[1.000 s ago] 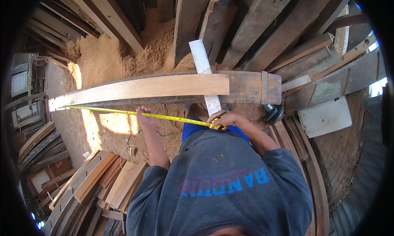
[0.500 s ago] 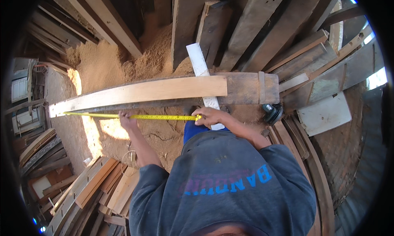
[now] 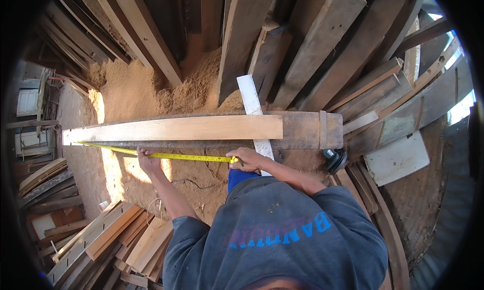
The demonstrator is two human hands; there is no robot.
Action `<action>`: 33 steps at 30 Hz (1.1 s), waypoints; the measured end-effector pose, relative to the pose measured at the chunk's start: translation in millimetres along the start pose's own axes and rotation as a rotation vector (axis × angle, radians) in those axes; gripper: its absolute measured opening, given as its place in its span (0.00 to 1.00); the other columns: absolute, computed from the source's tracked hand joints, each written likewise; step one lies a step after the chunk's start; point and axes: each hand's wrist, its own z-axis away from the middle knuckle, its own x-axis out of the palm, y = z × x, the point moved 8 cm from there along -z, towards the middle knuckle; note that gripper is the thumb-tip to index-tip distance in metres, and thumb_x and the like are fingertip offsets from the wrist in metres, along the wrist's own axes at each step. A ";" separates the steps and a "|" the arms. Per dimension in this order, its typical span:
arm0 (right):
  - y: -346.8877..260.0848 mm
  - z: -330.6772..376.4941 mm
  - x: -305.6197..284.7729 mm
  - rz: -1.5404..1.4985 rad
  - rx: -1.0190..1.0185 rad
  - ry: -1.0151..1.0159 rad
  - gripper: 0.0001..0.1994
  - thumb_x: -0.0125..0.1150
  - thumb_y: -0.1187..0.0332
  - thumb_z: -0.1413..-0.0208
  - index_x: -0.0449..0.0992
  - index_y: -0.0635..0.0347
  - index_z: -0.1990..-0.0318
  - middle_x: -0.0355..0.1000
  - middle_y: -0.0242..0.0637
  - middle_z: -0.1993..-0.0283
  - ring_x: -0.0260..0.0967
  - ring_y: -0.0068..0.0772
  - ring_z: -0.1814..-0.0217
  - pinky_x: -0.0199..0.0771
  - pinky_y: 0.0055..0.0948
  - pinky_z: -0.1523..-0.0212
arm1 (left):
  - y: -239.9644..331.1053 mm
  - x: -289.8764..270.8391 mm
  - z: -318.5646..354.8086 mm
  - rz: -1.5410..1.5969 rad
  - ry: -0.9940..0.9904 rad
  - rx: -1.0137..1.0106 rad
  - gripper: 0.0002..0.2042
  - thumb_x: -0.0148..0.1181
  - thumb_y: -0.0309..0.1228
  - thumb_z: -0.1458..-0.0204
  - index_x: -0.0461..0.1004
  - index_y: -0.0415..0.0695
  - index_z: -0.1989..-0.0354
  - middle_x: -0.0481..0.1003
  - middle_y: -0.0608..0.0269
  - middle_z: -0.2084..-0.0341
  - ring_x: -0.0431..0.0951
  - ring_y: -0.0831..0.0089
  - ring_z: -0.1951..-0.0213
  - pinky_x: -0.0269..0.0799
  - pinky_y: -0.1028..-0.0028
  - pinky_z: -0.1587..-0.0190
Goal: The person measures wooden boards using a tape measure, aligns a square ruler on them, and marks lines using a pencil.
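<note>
A long pale wooden plank [image 3: 176,129] lies across a darker beam [image 3: 307,131], running left to right. A yellow measuring tape [image 3: 166,155] is stretched along the plank's near edge. My left hand [image 3: 147,160] pinches the tape about a third of the way along. At the tape's right end my right hand [image 3: 247,160] holds it, near where a white strip of wood [image 3: 253,108] crosses under the plank.
Sawdust [image 3: 151,83] is heaped behind the plank. Dark boards [image 3: 312,43] lean at the back and right. Cut planks [image 3: 106,234] are stacked at lower left. A small dark tool [image 3: 334,160] lies by the beam's right end, and a pale flat panel [image 3: 398,159] beside it.
Both hands have slid left along the plank with the tape. The tape is now level along the plank's near edge rather than slanting down to the right.
</note>
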 end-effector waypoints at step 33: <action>49.2 64.2 -48.3 0.041 0.239 0.111 0.24 0.65 0.55 0.44 0.75 0.61 0.45 0.77 0.50 0.53 0.74 0.48 0.52 0.73 0.40 0.51 | -276.0 10.8 202.1 -0.450 -0.340 -0.762 0.12 0.50 0.35 0.35 0.73 0.42 0.51 0.78 0.56 0.54 0.80 0.61 0.55 0.76 0.62 0.51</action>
